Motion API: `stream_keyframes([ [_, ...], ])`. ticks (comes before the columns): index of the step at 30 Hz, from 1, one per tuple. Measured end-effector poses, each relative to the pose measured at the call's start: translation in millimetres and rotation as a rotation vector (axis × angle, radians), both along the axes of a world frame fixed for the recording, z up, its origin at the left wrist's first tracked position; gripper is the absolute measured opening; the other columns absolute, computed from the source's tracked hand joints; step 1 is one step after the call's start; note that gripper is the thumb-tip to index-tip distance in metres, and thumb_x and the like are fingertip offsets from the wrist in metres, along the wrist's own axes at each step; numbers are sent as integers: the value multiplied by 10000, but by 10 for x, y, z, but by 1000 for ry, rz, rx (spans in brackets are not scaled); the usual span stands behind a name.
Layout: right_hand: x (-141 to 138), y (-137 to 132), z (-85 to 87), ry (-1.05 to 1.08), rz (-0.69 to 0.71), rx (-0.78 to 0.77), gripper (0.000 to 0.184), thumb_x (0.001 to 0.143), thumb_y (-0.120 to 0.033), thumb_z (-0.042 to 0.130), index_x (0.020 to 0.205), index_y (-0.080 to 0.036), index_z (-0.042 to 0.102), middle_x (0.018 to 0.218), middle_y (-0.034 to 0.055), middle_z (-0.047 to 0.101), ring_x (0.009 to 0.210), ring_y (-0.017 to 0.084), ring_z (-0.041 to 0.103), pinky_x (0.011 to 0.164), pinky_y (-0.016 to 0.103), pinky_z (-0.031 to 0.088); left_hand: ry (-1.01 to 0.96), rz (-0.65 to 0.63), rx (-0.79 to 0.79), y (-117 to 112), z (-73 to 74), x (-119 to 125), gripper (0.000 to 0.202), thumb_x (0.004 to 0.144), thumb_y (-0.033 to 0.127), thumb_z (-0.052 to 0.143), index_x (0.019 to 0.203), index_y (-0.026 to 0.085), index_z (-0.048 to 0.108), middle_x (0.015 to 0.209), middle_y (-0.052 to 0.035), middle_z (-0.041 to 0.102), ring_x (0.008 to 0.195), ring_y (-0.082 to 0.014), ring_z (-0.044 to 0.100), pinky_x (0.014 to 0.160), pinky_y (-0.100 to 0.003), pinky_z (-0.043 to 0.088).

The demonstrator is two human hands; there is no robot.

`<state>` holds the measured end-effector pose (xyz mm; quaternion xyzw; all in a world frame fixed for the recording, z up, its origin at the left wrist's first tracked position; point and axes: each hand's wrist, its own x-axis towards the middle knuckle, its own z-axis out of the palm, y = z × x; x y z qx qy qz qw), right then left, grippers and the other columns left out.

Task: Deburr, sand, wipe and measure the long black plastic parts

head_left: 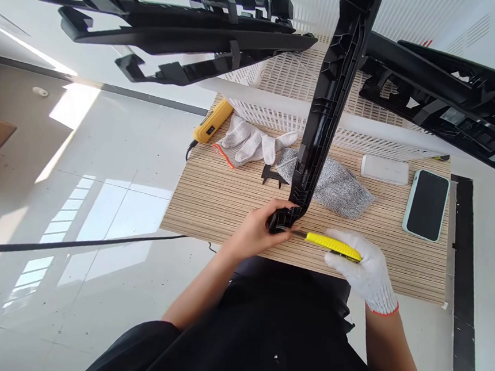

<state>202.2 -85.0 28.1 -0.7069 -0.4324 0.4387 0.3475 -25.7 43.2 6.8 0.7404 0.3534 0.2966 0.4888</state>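
Note:
A long black plastic trim part (324,105) reaches from the top of the view down to the table's near side, its lower end curved. My bare left hand (258,230) is wrapped around that curved end, thumb and fingers on either side. In a white knitted glove, my right hand (364,268) grips a yellow utility knife (331,245) by its handle. The knife points left, and its tip meets the end of the trim part beside my left fingers. Whether the blade touches the plastic is too small to tell.
On the wood-striped table (229,201) lie a white glove (253,143), a grey knitted cloth (338,187), a black caliper (273,176), a yellow device (214,120), a white box (384,169) and a phone (426,205). More black trim parts (186,39) rest across a white slatted basket (275,110) behind.

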Motion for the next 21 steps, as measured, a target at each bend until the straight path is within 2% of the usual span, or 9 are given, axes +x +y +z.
stream_keyframes([
  [2,13,7,-7,29,-102,14,442,831,-418,753,1243,-266,711,1058,56,759,797,189,719,699,323,631,-2,-1,-11,2,5,-13,371,816,278,760,1157,211,632,989,-32,747,851,-154,722,750,-234,565],
  [3,16,12,-9,36,-94,16,442,827,-419,758,1240,-267,714,1070,57,760,817,195,723,711,326,633,-3,-5,-16,3,7,-19,371,814,282,762,1154,210,633,987,-33,747,840,-154,720,736,-234,563],
  [6,8,24,-15,1,45,15,428,765,-397,821,1165,-259,752,1052,55,763,861,211,725,762,337,630,-6,-22,-21,6,8,-25,402,797,275,776,1166,213,631,982,-33,745,826,-155,715,725,-237,561],
  [10,-10,22,-35,25,-94,25,443,818,-408,771,1229,-253,716,984,47,771,728,187,718,642,317,625,3,-5,-7,-5,1,-15,448,770,307,815,1169,222,630,1023,-42,743,904,-175,717,797,-258,567],
  [14,-2,32,-36,-32,-26,47,433,784,-398,811,1191,-271,738,1024,39,769,821,202,736,755,335,633,37,6,-15,-17,-6,-16,481,761,335,823,1186,227,625,1041,-44,736,922,-184,711,814,-272,567],
  [16,-1,39,-25,-23,-56,65,424,809,-405,787,1212,-285,728,1041,34,767,812,193,736,743,326,634,33,7,-3,-16,-10,-24,490,763,324,821,1199,231,618,1028,-37,733,910,-180,708,800,-267,564],
  [19,-10,35,-17,-23,48,64,409,792,-393,803,1184,-289,743,1052,33,765,818,192,737,739,319,632,24,-6,3,-12,-13,-32,474,773,290,809,1203,236,615,1016,-26,730,882,-167,705,767,-251,559],
  [21,-16,22,-24,-32,4,78,419,800,-394,795,1199,-280,736,1035,41,768,772,190,734,695,321,631,23,3,0,-11,-11,-29,459,782,293,801,1197,233,614,1018,-27,730,873,-163,704,762,-249,558],
])
